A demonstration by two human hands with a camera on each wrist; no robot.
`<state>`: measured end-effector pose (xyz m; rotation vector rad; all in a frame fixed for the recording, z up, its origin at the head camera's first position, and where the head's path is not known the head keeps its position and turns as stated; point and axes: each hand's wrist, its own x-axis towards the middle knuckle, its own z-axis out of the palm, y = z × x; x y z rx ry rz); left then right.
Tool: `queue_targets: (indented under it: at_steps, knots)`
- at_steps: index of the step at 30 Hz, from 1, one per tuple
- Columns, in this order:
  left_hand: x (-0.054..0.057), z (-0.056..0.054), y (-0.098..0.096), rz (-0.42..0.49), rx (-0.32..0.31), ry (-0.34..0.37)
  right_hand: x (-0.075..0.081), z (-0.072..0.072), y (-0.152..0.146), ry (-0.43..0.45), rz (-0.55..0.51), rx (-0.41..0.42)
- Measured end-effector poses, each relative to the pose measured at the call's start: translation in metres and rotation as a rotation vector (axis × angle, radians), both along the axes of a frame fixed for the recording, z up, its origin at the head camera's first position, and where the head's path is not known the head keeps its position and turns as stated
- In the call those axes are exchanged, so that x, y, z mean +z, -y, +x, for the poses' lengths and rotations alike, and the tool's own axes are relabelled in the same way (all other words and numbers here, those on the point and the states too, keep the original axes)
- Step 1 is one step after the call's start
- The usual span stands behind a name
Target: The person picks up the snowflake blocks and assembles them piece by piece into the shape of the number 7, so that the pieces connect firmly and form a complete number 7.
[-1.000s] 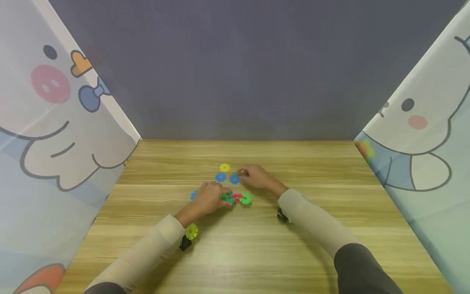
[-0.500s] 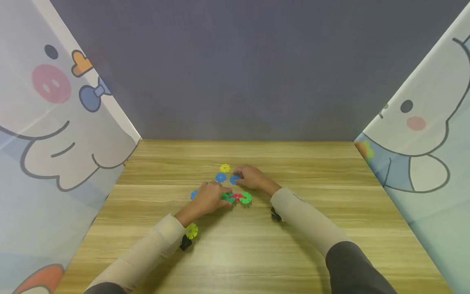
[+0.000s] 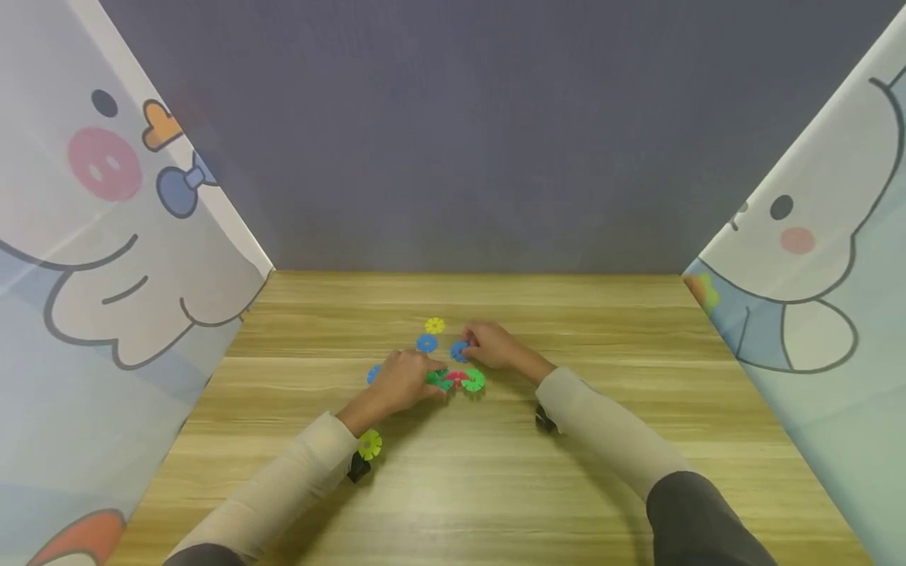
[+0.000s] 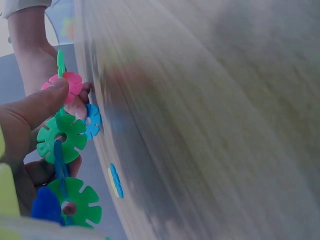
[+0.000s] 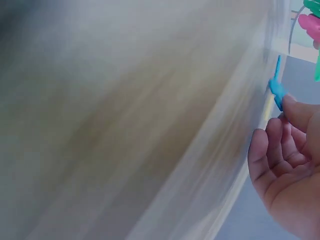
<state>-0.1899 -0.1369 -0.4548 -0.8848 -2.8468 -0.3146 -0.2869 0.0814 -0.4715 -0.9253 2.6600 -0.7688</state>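
My left hand (image 3: 402, 381) pinches a chain of interlocking snowflake discs, with its thumb across the front. The chain's pink disc (image 4: 75, 84), green disc (image 4: 74, 134) and dark blue disc (image 4: 46, 202) show in the left wrist view. In the head view, a bright green disc (image 3: 473, 380) forms its right end, while the hand covers the middle. My right hand (image 3: 490, 344) pinches a blue snowflake disc (image 3: 458, 351) between thumb and fingers, just behind the chain. The thumb lies on that disc's edge in the right wrist view, the other fingers curled.
Another blue disc (image 3: 427, 343) and a yellow disc (image 3: 435, 325) lie on the wooden table (image 3: 566, 314) beyond the left hand. A yellow-green disc (image 3: 370, 445) shows beside the left wrist; whether it joins the chain, I cannot tell. A dark panel (image 3: 474, 141) stands behind the table.
My right hand has moved left onto the blue disc, taken hold of it, then drawn it slightly right and nearer to me. The left hand stays still with the chain.
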Motion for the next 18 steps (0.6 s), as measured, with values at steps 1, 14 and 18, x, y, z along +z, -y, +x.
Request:
queue_targets:
  at_steps: [1, 14, 18]
  knots:
    - [0.000, 0.000, 0.000, -0.001, -0.002, -0.009, 0.001, 0.001, -0.002, -0.004, -0.011, 0.004]
    - [0.007, 0.001, -0.001, -0.001, 0.040, 0.072, 0.017, 0.019, -0.036, -0.122, -0.043, 0.033]
    - [0.008, 0.002, 0.000, 0.008, 0.046, 0.066, 0.019, 0.027, -0.045, -0.140, -0.001, 0.064]
